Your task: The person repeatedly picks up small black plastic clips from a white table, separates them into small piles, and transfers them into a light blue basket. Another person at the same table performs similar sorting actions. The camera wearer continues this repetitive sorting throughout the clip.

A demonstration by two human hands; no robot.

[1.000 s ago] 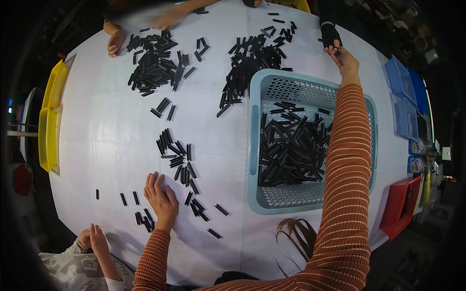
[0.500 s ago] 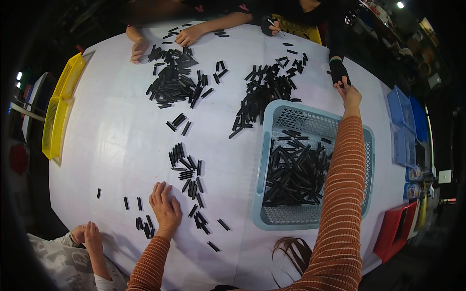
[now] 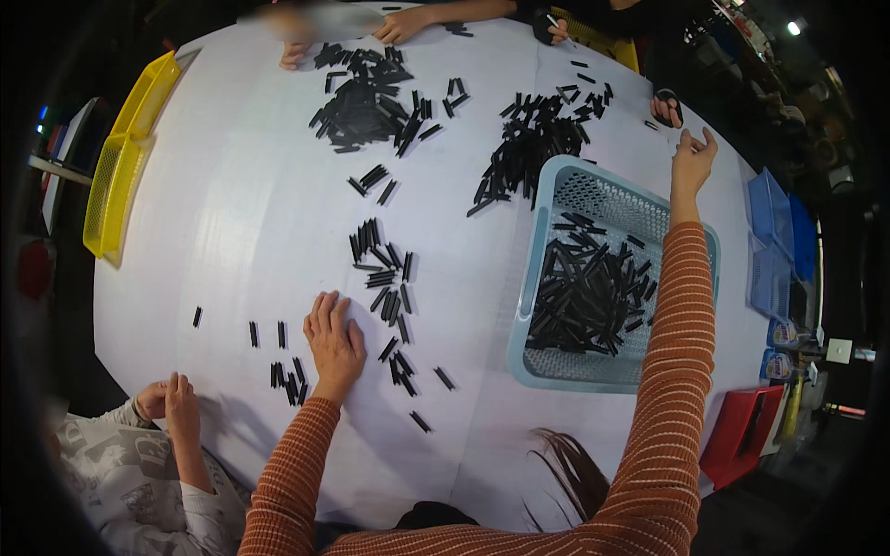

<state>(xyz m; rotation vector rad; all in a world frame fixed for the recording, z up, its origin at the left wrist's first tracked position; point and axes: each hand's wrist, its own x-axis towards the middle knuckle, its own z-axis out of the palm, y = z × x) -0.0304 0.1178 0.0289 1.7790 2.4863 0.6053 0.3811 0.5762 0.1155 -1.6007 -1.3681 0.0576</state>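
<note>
My left hand (image 3: 336, 345) lies flat on the white table (image 3: 464, 287), fingers stretched out and nothing in it. Just to its right runs a loose trail of short black grooved strips (image 3: 380, 278); several more strips (image 3: 289, 378) lie to its left. My right arm reaches over a light-blue perforated basket (image 3: 540, 269) partly filled with a heap of the same strips (image 3: 589, 287). Beyond the basket's far right corner, my right hand (image 3: 692, 167) is raised with thumb and fingers apart; I see nothing in it. A co-worker's dark-gloved hand (image 3: 667, 109) is close by, not touching mine.
Two bigger piles of strips (image 3: 362, 109) (image 3: 533, 144) lie farther off. Co-workers' hands (image 3: 403, 25) work at the far edge, another person's hands (image 3: 176, 400) at the near left. Yellow trays (image 3: 113, 195), blue baskets (image 3: 771, 278) and a red bin (image 3: 740, 435) line the sides.
My right hand has parted from the co-worker's gloved hand, its fingers now spread. The whole view has shifted; my left hand remains flat beside the strips.
</note>
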